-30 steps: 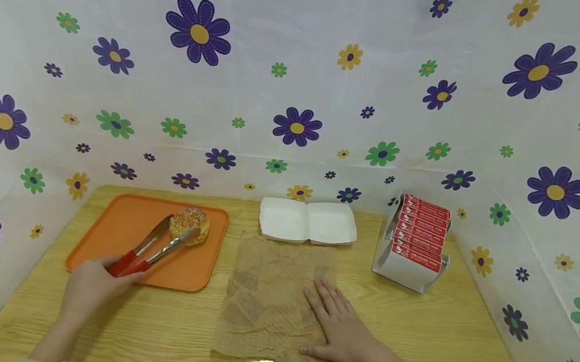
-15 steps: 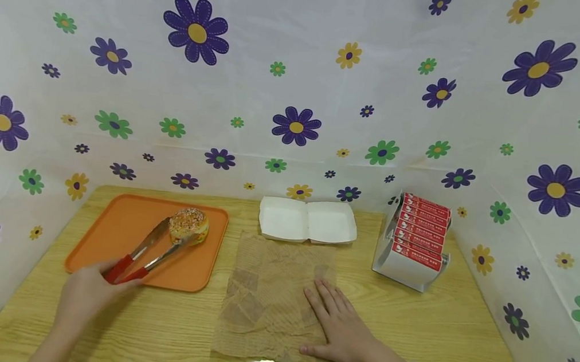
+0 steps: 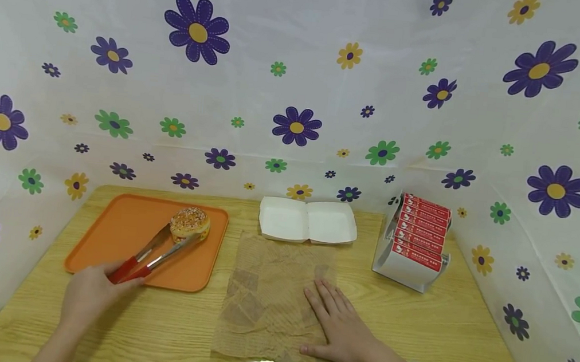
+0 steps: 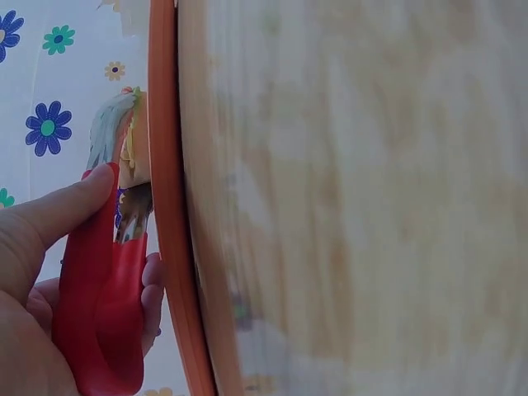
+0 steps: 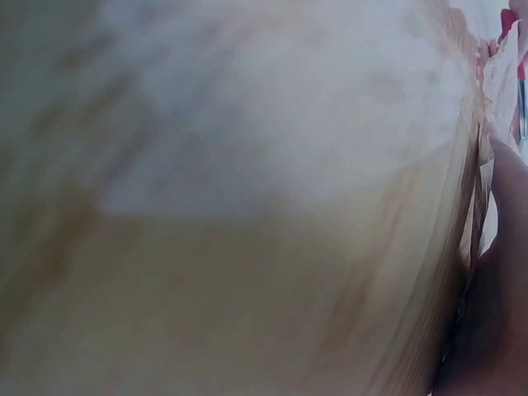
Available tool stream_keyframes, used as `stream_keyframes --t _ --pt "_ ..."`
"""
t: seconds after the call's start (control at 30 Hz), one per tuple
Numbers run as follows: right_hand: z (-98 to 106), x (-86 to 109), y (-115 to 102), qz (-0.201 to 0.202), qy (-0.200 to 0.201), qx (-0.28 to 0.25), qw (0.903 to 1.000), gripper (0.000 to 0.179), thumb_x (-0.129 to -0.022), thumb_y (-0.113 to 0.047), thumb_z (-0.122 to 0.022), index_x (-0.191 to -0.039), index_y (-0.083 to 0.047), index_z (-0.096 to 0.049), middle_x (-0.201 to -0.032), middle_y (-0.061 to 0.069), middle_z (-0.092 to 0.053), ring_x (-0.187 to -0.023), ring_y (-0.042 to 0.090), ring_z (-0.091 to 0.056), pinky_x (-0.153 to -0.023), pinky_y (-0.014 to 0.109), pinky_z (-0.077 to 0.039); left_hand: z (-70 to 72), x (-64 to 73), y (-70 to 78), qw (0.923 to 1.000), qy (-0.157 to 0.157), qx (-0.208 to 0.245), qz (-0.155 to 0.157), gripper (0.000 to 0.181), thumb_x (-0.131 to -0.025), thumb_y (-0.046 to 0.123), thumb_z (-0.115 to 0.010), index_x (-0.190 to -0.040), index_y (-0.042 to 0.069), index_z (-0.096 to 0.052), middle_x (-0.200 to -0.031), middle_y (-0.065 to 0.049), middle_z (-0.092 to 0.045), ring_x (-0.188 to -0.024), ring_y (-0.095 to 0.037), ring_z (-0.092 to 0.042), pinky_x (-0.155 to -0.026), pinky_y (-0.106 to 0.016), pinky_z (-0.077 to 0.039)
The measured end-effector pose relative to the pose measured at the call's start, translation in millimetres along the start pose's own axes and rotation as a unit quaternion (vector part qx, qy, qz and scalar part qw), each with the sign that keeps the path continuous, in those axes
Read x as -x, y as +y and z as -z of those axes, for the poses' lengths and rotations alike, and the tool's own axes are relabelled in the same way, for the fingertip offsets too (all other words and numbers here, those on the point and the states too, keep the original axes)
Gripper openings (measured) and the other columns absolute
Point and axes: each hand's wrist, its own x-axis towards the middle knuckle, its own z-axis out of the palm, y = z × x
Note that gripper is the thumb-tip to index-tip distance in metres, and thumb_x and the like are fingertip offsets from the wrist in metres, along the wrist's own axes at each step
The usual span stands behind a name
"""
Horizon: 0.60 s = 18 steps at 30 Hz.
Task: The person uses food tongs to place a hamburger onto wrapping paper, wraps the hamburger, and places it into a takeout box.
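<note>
In the head view my left hand (image 3: 91, 293) holds a pair of tongs (image 3: 172, 254) by their red handles. The tong arms straddle a seeded burger (image 3: 190, 224) on the orange tray (image 3: 122, 227), toward its right side. From the left wrist, thumb and fingers pinch the red handles (image 4: 103, 289), and the metal ends lie on either side of the burger (image 4: 136, 148). Whether both tips touch it is hard to tell. My right hand (image 3: 341, 329) lies flat, fingers spread, on the right edge of a creased sheet of brown paper (image 3: 274, 300).
Behind the paper stands an unfolded white box (image 3: 286, 221). A metal holder (image 3: 406, 271) with several red-labelled packets (image 3: 420, 232) is at the right. Flower-printed sheeting (image 3: 257, 86) encloses the wooden table (image 3: 167, 337) at the back and sides.
The tong arms have drawn a little closer together around the burger, and their ends sit slightly lower. My left hand has shifted slightly toward me. The right hand keeps its place.
</note>
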Motion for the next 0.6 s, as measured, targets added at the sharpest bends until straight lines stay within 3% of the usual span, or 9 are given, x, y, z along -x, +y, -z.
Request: stream_keyframes --t 0.33,0.6 --pt "0.7 -2.0 -0.8 -0.006 -0.018 0.005 0.9998 0.11 -0.093 -0.084 -0.052 -0.169 -0.008 -0.027 -0.174 0.025 -0.023 -0.161 0.044 -0.025 -0.129 0.061 -0.029 0.5 2.5 -2.3 0.9998 0.015 0.004 0.015 0.076 -0.083 0.051 -0.09 -0.13 -0.007 -0.071 -0.112 -0.032 -0.076 -0.077 -0.029 -0.068 -0.058 -0.028 -0.042" --pt "2.4 -1.4 -1.4 -0.006 -0.018 0.005 0.9998 0.11 -0.093 -0.084 -0.051 -0.169 -0.008 -0.026 -0.175 0.024 -0.023 -0.161 0.044 -0.026 -0.129 0.061 -0.029 11.1 3.4 4.0 0.9978 -0.011 0.02 0.062 0.084 -0.082 0.059 -0.087 -0.137 -0.003 -0.068 -0.126 -0.034 -0.07 -0.09 -0.036 -0.07 -0.062 -0.028 -0.043"
